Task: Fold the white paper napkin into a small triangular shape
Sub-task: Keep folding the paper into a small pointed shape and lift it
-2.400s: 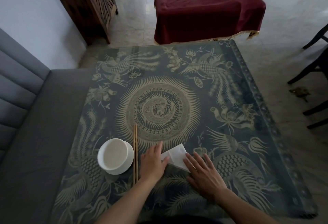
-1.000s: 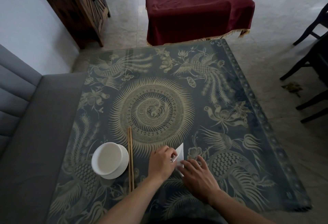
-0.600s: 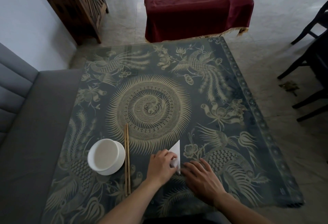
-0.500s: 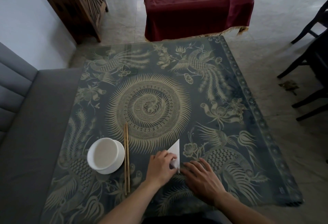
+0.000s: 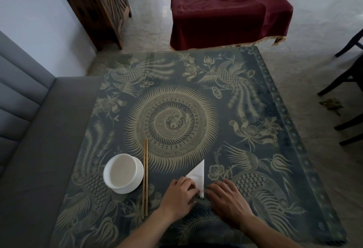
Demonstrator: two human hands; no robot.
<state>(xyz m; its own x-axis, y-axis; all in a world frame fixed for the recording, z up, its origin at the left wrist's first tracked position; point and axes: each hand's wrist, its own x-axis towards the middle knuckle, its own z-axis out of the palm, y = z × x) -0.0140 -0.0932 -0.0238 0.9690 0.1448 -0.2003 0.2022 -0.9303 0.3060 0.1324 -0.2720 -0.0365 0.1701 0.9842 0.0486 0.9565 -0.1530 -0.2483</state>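
Observation:
The white paper napkin (image 5: pixel 198 175) lies on the patterned table (image 5: pixel 255 149) near its front edge, folded into a narrow triangle whose tip points away from me. My left hand (image 5: pixel 178 194) rests on the napkin's near left part, fingers curled and pressing it down. My right hand (image 5: pixel 227 200) lies flat on the table just right of the napkin's near corner, fingertips at its edge. The napkin's near left corner is hidden under my left fingers.
A white bowl (image 5: pixel 123 173) stands left of my hands, with a pair of wooden chopsticks (image 5: pixel 145 177) lying lengthwise beside it. A grey bench (image 5: pixel 39 129) runs along the left. Beyond the table stand a red-covered table (image 5: pixel 225 9) and a wooden cabinet (image 5: pixel 98 5). Dark chairs (image 5: pixel 349 82) are at right.
The napkin went from a wider folded sheet to a narrow triangle lying flat. My hands drew together at its near end. In the last half second they hardly moved.

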